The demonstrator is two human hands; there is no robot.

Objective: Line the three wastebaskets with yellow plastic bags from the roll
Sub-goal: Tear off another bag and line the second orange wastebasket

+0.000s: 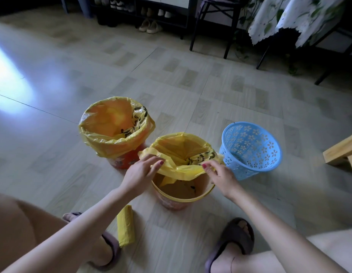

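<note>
While both hands, left hand (142, 168) and right hand (218, 173), pinch the yellow bag (183, 170) hem over the centre-frame basket (181, 196), its near rim is uncovered; thin film may slip inside.

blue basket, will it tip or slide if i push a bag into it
The blue basket is already leaning, so it probably tips easily. Its perforated plastic walls suggest it's light and may slide on the glossy floor. It holds nothing, so steadying the rim seems wise.
</note>
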